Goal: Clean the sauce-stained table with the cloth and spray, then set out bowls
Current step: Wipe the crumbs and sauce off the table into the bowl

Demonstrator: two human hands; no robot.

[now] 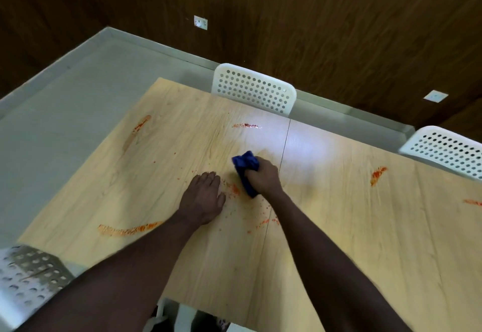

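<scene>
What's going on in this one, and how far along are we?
A person is cleaning a wooden table. The right hand grips a bunched blue cloth against the tabletop near its middle, while the left hand rests flat beside it. Red sauce smears and specks show across the surface. White chairs stand along the far side.

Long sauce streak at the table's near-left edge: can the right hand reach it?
Probably not directly: the left hand, flat on the table, and its forearm lie between the right hand and the streak.
</scene>
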